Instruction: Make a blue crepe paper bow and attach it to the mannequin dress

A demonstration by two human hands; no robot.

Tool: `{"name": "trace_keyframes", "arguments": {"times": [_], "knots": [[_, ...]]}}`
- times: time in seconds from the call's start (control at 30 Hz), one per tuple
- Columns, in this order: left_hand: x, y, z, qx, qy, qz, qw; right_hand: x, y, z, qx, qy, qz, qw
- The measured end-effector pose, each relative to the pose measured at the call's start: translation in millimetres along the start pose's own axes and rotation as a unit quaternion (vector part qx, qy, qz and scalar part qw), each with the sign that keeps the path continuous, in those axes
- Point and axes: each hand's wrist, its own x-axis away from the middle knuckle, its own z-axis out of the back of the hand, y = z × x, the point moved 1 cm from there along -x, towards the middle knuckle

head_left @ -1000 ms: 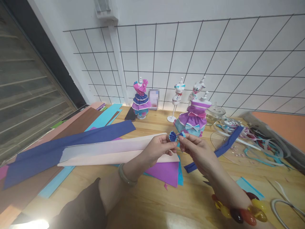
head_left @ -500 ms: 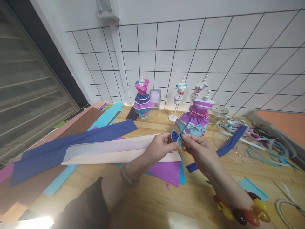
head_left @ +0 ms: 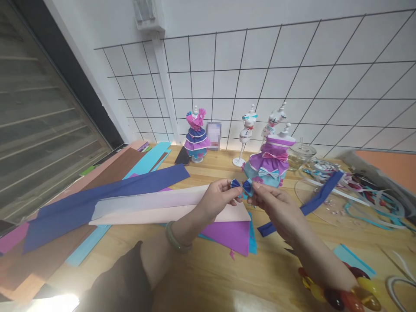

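Between my two hands is a small dark blue bow with light blue edges [head_left: 247,187], pleated like a fan on both sides. My left hand [head_left: 218,198] pinches its left wing between thumb and fingers. On the other side, my right hand [head_left: 274,203] grips the right wing by its outer edge. Just behind the bow stands a small dress form in a purple and light blue dress [head_left: 275,158], with a pink bow and a light blue bow on its front. Pale pink sheets [head_left: 156,212] and a purple sheet [head_left: 232,236] lie below my left hand.
A dark blue strip [head_left: 110,195] lies over brown and light blue sheets at left. A second dressed form [head_left: 196,136], a phone [head_left: 182,156] and a bare white form [head_left: 247,130] stand or lie at the back. Tangled ribbons [head_left: 373,195] and a glass bowl [head_left: 302,151] sit right.
The bow has turned so that both its wings now show, spread between my hands. The right fingers have shifted to its right edge. The view has moved slightly.
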Motion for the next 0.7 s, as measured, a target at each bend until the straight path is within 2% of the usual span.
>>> {"name": "trace_keyframes", "arguments": {"times": [0.17,0.3,0.53,0.7], "knots": [[1,2,0.4,0.0,-0.004,0.001,1.0,-4,3,8,-0.032,0.033,-0.017,0.999],[1,1,-0.4,-0.009,-0.003,0.007,1.0,-2,0,5,-0.018,0.005,-0.007,1.0],[2,-1,-1.8,-0.057,-0.029,-0.052,0.997,3,-4,-4,0.04,-0.024,0.025,0.999],[3,-2,-2.4,-0.069,-0.02,-0.07,0.995,1,-4,-4,0.041,-0.008,0.036,0.998]]}}
